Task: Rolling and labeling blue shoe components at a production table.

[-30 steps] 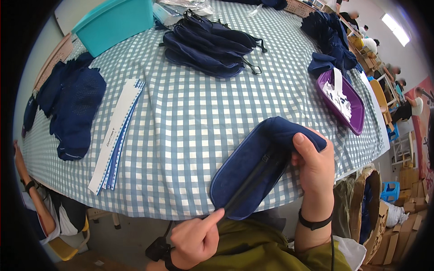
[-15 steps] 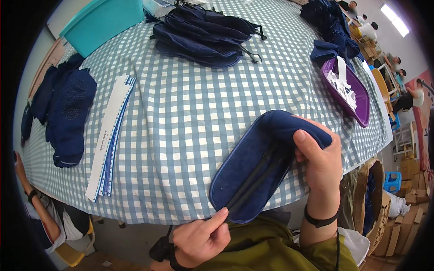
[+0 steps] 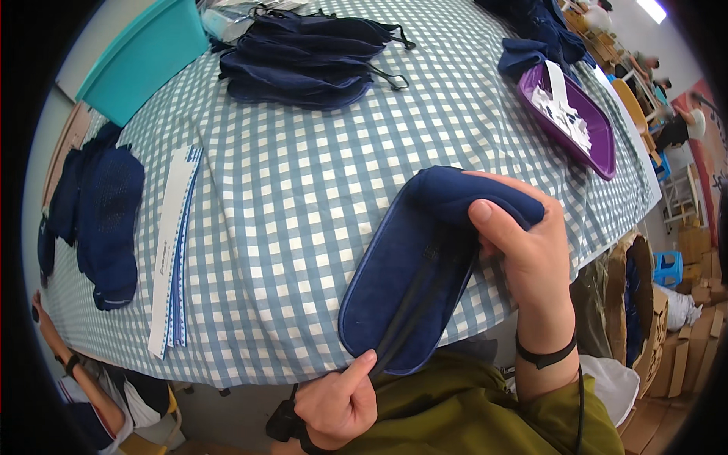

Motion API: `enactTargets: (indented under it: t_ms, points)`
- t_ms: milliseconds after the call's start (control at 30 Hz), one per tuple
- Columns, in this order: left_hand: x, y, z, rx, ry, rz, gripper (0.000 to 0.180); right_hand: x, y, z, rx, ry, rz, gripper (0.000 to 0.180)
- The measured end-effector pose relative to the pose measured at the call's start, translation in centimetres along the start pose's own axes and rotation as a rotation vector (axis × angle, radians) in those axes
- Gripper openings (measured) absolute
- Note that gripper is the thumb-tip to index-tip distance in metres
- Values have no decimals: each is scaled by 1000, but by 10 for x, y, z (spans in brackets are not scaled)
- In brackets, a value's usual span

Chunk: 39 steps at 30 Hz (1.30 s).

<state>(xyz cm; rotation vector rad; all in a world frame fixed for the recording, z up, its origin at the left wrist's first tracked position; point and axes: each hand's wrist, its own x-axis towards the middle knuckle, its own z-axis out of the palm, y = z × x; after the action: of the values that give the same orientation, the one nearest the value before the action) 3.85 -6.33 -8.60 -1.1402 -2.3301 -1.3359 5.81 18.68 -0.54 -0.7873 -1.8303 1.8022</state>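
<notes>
Leftward in the view went the tub (image 3: 144, 64), strips (image 3: 168, 258) and bowl (image 3: 604, 158) since half a second earlier, as the whole scene swung; the pad (image 3: 379, 280) and right hand (image 3: 525, 241) shifted a little up and left too. Navy and rounded, the pad was held just above the near edge of the checked counter (image 3: 288, 227), its far end folded over. Right fingers were clamped on that folded end, thumb on top. Black straps (image 3: 396, 330) ran down the pad to the left hand (image 3: 337, 406), whose index fingertip touched them at the near end; whether finger and thumb were pinched together could not be told. Toward the back lay a pile (image 3: 303, 64) of navy pieces with black cords, and white scraps (image 3: 563, 115) filled the purple bowl. Navy cloth (image 3: 110, 220) lay left of the strips.
</notes>
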Motion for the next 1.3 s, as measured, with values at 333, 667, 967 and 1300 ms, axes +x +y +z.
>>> enactTargets:
  t_ms: [333, 667, 967, 1300]
  points:
    - [6, -1, 17, -106, 197, 0, 21, 0, 4, -5, 34, 35, -26, 40]
    - [4, 2, 17, -102, 196, -38, 21, -67, 10, -10, -392, 45, -461, 65]
    - [3, 0, 24, -139, 282, -43, 24, -85, 36, 21, -748, -71, -797, 58]
    - [2, -2, 21, -124, 244, -21, 21, -84, 50, 34, -831, 7, -905, 51]
